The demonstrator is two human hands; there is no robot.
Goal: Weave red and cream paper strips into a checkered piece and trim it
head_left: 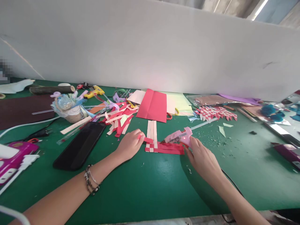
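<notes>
My right hand [202, 155] grips a pink glue gun [179, 136], its nozzle pointing left onto the woven paper strips. A clear glue stick [203, 123] juts out of its back end. My left hand [130, 144] pinches a red paper strip [148, 140], whose free end lies over two upright pale strips [152, 129]. Beneath, red strips [171, 148] run to the right from a small checkered weave [150, 147] on the green table [150, 187]. The glue gun's trigger is mostly hidden by my right fingers.
A black phone [79, 146] lies left of my left hand. Behind are loose paper strips [119, 120], a folded red sheet [152, 104], a finished-looking woven piece [214, 113] and a yellow glue gun [94, 92]. A magenta power strip [17, 159] sits far left.
</notes>
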